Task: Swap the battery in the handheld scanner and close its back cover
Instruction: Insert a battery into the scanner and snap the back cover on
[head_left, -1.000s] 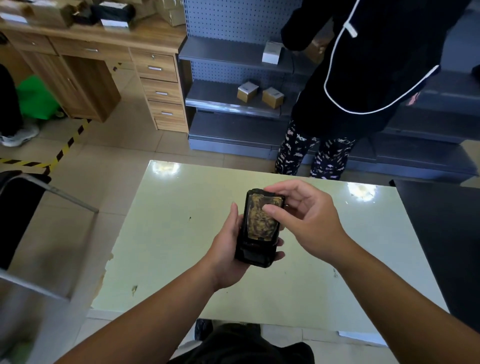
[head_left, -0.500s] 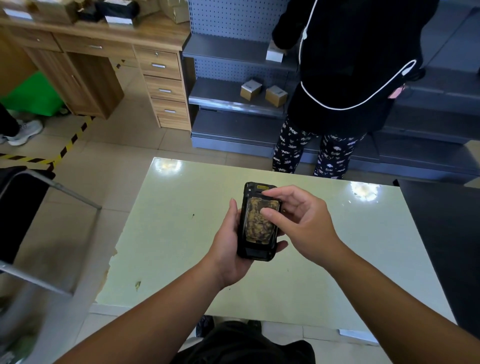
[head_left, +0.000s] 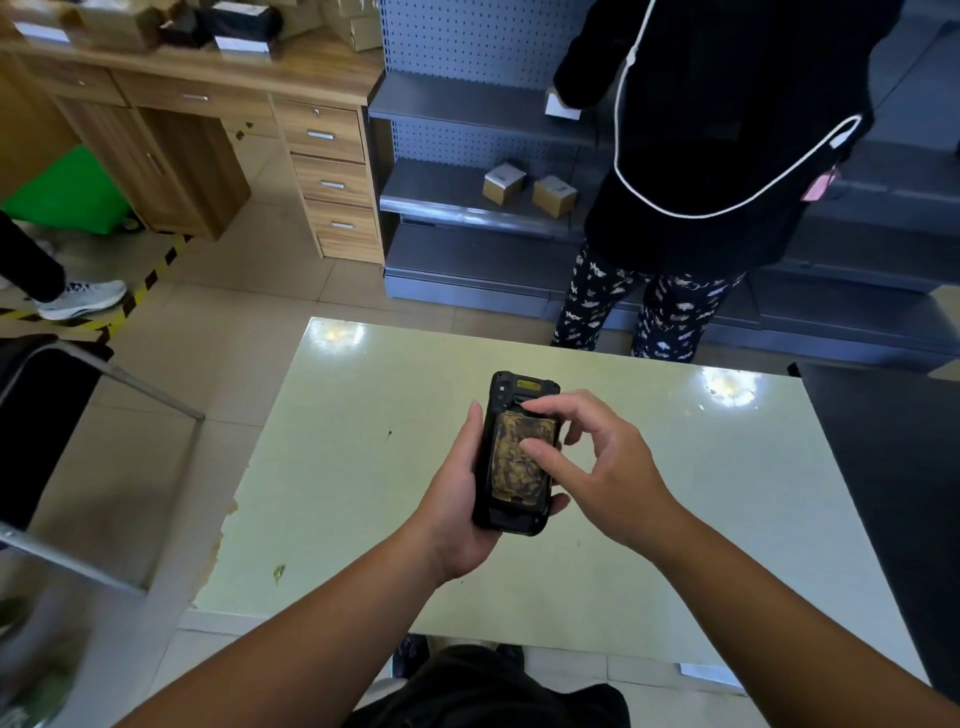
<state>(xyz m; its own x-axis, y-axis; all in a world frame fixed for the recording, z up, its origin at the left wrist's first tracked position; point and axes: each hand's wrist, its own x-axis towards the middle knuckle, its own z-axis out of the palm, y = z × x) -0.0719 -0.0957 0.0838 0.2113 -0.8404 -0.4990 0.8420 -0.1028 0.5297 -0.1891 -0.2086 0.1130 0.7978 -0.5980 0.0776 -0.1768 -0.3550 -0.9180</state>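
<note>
A black handheld scanner (head_left: 511, 512) lies back-up in my left hand (head_left: 457, 499), which grips it from the left side and underneath, above the table. Its back shows a worn, yellow-brown panel (head_left: 511, 473); whether that is the battery or the cover I cannot tell. My right hand (head_left: 597, 467) is over the scanner: the thumb presses on the middle of the panel and the index fingertip rests at the panel's top edge, near a small latch. The other right fingers are spread apart beside the scanner.
The pale green table (head_left: 363, 493) has a chipped left edge. A black surface (head_left: 893, 493) adjoins it on the right. A person in dark clothes (head_left: 727, 130) stands behind the table at grey shelves (head_left: 467, 182) holding small boxes. A wooden desk (head_left: 208, 119) is at the back left, a chair (head_left: 47, 415) at the left.
The scanner has tilted flatter and dropped slightly toward me. My right thumb has slid to the panel's middle and the index finger has reached its top edge. The person behind shifted right.
</note>
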